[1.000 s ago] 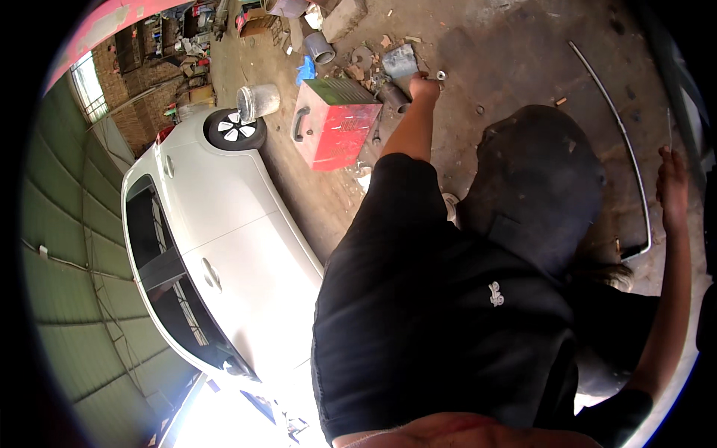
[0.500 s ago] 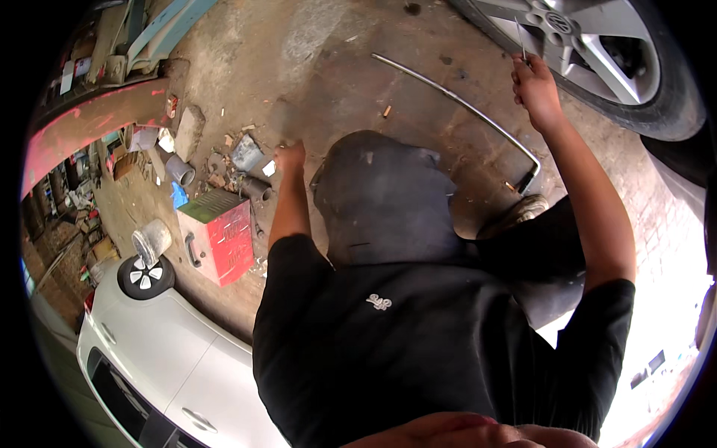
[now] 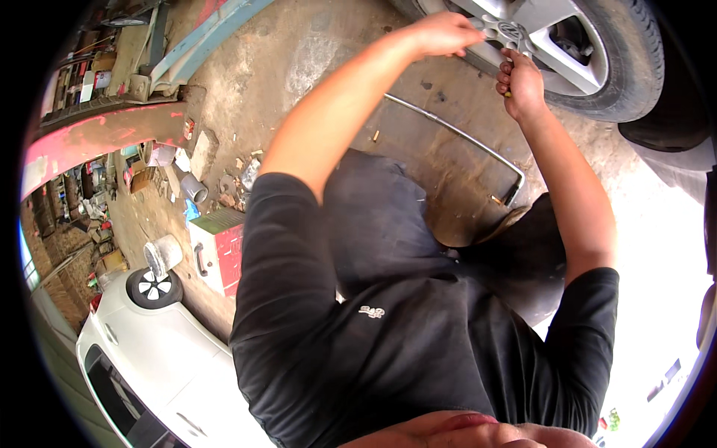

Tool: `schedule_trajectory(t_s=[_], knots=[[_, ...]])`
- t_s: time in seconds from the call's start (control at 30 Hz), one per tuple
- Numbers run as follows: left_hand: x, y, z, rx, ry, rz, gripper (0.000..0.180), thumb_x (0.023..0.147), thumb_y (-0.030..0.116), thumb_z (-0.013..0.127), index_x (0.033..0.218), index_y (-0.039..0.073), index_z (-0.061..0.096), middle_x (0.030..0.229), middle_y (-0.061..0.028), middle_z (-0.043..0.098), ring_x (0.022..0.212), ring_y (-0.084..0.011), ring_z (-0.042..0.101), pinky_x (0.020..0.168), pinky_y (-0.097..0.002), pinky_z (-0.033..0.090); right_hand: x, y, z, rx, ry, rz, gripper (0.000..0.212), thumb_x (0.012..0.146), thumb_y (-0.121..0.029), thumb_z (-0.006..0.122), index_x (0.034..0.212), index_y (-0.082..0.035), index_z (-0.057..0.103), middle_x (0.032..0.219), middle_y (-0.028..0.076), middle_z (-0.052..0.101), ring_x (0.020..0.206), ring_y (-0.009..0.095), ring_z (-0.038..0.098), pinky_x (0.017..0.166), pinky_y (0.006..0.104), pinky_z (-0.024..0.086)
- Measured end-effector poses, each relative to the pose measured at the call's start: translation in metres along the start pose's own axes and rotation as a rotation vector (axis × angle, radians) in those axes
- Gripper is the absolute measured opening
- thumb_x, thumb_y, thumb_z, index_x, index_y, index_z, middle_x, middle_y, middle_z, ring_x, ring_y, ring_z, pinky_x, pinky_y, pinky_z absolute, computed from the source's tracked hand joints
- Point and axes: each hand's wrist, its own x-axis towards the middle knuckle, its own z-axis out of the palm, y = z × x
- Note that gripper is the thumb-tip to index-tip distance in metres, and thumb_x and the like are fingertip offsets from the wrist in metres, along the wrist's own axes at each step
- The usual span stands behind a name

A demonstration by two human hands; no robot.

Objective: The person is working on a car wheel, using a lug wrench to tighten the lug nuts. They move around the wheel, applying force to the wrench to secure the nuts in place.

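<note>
My right hand is closed around a screwdriver; a yellowish bit of its handle shows below the fingers. Its shaft, mostly hidden, points at the grey star-shaped centre cap of a car wheel. From the left, my left hand reaches across, its fingertips drawn together at the cap's near left edge. Whether the cap sits loose in the wheel I cannot tell. Around it are the silver spokes of the alloy rim and the black tyre.
A long bent metal bar lies on the floor before my knees. To the left stand a red metal box with a handle, a whitish bucket and a white car. Rubble and a grey pipe piece lie beyond the box.
My left hand has swung from beside my left knee up and right to the centre cap. My right hand has shifted slightly left, and the screwdriver's shaft now points into the hub.
</note>
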Motion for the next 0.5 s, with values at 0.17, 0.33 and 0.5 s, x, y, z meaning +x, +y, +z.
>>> schedule_trajectory(t_s=[0.17,0.33,0.5], knots=[[0.057,0.017,0.058,-0.736,0.018,-0.077,0.024,0.091,0.024,0.053,0.089,0.001,0.061,0.079,-0.0076,0.063,0.068,-0.0188,0.064,0.059,-0.0304,0.055,0.009,-0.027,-0.007,0.294,-0.272,0.194,0.017,0.099,-0.020,0.037,0.090,-0.008,0.046,0.064,-0.004,0.037,0.048,0.005,0.031,0.041,0.0195,0.025],[0.054,0.044,0.087,-0.956,0.094,-0.184,0.018,0.090,0.017,0.051,0.089,0.002,0.059,0.065,-0.0093,0.057,0.047,-0.0193,0.057,0.045,-0.0304,0.053,0.013,-0.039,-0.019,0.334,-0.278,0.191,0.021,0.100,-0.021,0.037,0.082,-0.011,0.041,0.063,-0.005,0.038,0.046,0.004,0.032,0.037,0.0180,0.024],[0.061,0.046,0.085,-1.061,0.202,-0.266,0.030,0.084,0.033,0.048,0.081,0.004,0.054,0.066,-0.0133,0.055,0.052,-0.0247,0.052,0.042,-0.0428,0.045,0.007,-0.023,-0.002,0.081,-0.133,-0.045,0.014,0.099,-0.020,0.039,0.092,-0.011,0.047,0.067,-0.003,0.045,0.048,0.006,0.033,0.041,0.0220,0.025]])
